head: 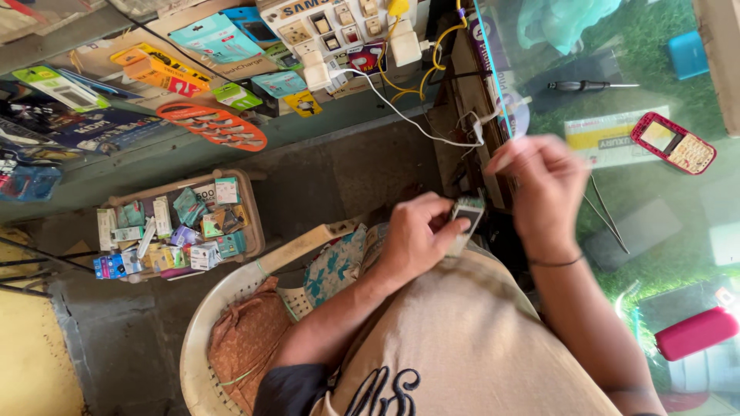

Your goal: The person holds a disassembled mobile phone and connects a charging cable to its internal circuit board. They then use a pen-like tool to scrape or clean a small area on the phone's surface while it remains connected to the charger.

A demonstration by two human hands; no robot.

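Observation:
My left hand [416, 235] grips a small keypad mobile phone [465, 218] over my lap, its back or inner side turned up. My right hand [539, 181] hovers just right of the phone with its fingers pinched together; whether something small sits between them is too blurred to tell. A black band circles my right wrist. Both hands work at the edge of a glass-topped counter [655, 192].
On the glass lie a red keypad phone [673, 142], a screwdriver [590, 86], tweezers [605, 216], a yellow card and a pink case [697, 333]. A wooden tray of small boxes [177, 223] stands at left. Chargers and cables hang from a socket board [331, 31]. A white plastic chair [208, 339] holds cloth bundles.

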